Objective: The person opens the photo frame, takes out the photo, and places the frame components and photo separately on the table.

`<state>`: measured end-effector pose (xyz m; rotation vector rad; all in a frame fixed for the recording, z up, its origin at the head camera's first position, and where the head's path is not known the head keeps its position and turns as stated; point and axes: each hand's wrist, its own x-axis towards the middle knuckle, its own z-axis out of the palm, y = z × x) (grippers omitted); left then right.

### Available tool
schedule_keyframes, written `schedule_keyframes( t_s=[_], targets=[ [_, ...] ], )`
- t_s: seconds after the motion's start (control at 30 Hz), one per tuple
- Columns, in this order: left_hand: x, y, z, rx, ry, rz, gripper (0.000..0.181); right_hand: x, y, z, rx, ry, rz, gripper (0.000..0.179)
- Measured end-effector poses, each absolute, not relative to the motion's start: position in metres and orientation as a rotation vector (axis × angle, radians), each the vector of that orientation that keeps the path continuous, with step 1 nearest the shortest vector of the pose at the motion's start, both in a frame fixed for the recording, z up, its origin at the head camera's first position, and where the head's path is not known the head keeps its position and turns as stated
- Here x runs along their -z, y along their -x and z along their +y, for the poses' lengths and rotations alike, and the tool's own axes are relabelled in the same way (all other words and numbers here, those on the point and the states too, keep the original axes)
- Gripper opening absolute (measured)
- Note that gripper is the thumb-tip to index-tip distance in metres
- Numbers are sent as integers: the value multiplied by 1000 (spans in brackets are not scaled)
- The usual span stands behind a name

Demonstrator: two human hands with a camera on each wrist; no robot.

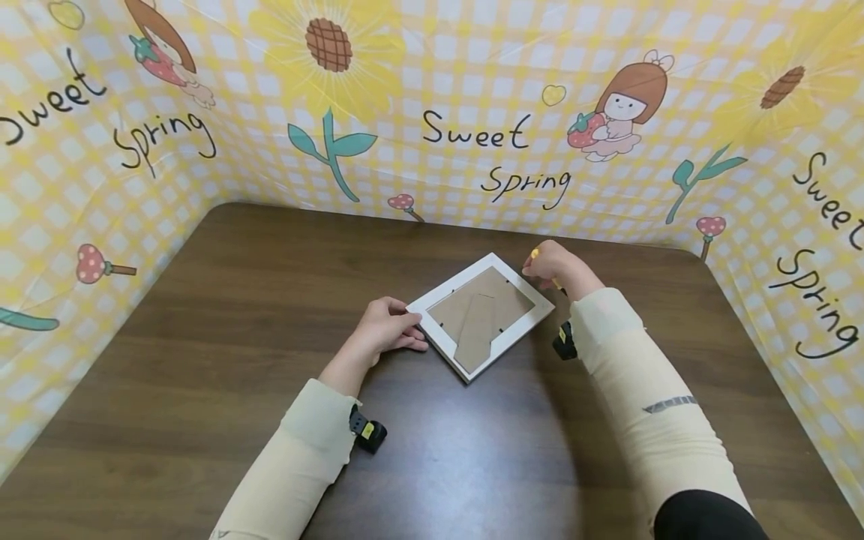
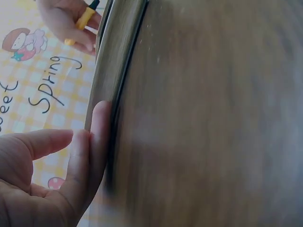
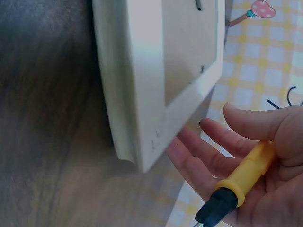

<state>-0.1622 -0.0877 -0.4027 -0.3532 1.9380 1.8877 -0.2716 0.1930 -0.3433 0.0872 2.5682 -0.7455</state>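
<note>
A white picture frame lies back side up on the table, its corners pointing front, back and sideways. Its brown backing board carries a fold-out stand lying flat, with small dark tabs around it. Fingers of my left hand touch the frame's side edge near the left corner; in the left wrist view they are fairly straight, the thumb apart. My right hand holds a yellow-handled screwdriver with a black collar against its palm. That hand's fingertips are at the frame's back right edge.
The dark wooden table extends around the frame. A yellow checked cloth with printed flowers and lettering rises along the back and sides. Each sleeved wrist bears a small black camera.
</note>
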Motion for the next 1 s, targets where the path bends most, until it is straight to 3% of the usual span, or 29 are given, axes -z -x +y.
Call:
schedule_keyframes(
  t_s=[0.27,0.73,1.0],
  targets=[
    [405,166,-81,-1917,393,1909,55,353,274,187,674,-36,2560,25],
    [400,173,-82,-1895,417,1922,38,361,277,186,587,32,2580,25],
    [400,180,-82,-1903,412,1917,35,361,274,187,537,-8,2619,14]
  ],
)
